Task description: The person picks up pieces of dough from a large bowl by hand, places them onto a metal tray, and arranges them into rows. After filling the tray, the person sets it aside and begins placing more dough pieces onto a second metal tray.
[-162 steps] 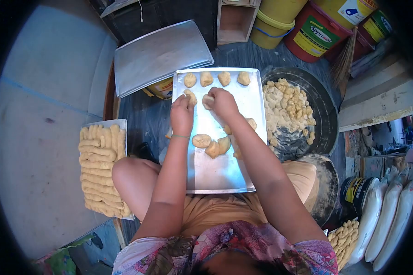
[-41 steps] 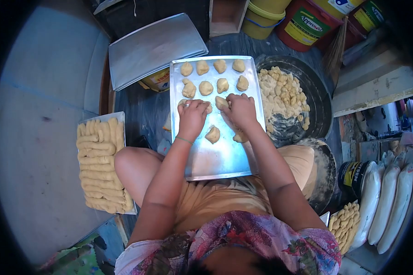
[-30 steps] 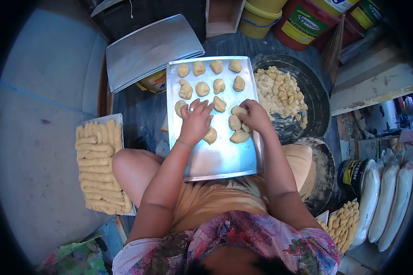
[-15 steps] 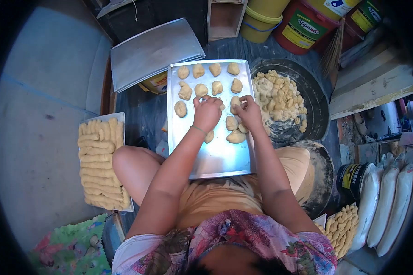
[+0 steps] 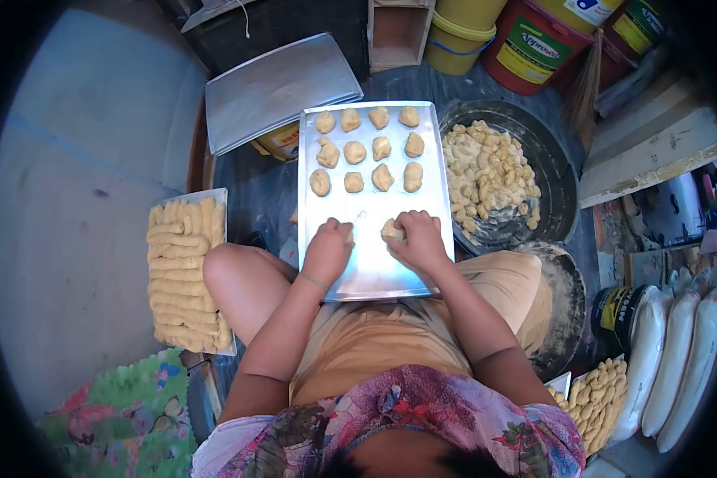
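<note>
A metal baking tray (image 5: 374, 279) rests across my lap, with several lumps of dough (image 5: 354, 152) set in three rows over its far half. My left hand (image 5: 328, 251) is low over the tray's left side, fingers curled round a piece of dough (image 5: 350, 237) that shows only at its edge. On the right side, my right hand (image 5: 419, 241) grips another dough piece (image 5: 392, 230), partly covered by the fingers. To the right of the tray stands a wide black basin (image 5: 556, 195) holding a heap of floury dough pieces (image 5: 486, 167).
Left of my knee lies a tray of long dough rolls (image 5: 185, 275). Stacked metal trays (image 5: 283, 88) sit behind. Margarine buckets (image 5: 526, 48) stand at the back right. A second floury basin (image 5: 562, 311), shaped dough pieces (image 5: 597, 398) and filled plastic bags (image 5: 669, 366) are at the right.
Both hands have drawn back toward me from the third row, which now holds more lumps. The loose pieces at the tray's near right are gone from there; dough is in both hands.
</note>
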`<move>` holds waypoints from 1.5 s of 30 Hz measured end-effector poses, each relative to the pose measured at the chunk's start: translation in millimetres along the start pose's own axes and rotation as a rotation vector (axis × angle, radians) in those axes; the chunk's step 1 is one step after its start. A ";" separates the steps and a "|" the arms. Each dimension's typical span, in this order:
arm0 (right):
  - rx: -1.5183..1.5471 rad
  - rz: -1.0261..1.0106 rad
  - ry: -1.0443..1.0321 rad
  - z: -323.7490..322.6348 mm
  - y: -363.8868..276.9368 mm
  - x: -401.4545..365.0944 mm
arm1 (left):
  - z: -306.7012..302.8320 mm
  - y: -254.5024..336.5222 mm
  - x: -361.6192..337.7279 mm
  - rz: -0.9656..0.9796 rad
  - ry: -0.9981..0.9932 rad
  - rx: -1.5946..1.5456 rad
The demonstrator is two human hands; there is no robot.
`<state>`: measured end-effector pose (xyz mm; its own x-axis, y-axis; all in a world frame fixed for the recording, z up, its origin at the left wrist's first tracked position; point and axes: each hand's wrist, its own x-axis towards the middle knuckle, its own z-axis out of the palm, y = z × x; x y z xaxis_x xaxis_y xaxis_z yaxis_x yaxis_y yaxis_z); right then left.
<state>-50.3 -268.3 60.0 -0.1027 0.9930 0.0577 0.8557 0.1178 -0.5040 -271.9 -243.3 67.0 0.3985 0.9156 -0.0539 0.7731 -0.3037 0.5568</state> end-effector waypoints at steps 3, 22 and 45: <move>0.135 0.048 -0.028 -0.4 -14.3 22.4 | -3.6 -15.3 1.4 -0.125 0.214 -0.017; -0.129 -0.018 -0.140 -12.5 13.1 -9.0 | 15.9 -13.7 9.9 0.176 0.236 0.183; 0.185 0.191 0.203 -17.0 25.1 -3.1 | 58.2 38.6 38.9 0.221 0.289 0.189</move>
<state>-19.8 -268.3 61.9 0.1696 0.9796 0.1079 0.7409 -0.0546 -0.6694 -197.8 -234.7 38.2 0.4314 0.8508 0.2999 0.7722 -0.5202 0.3649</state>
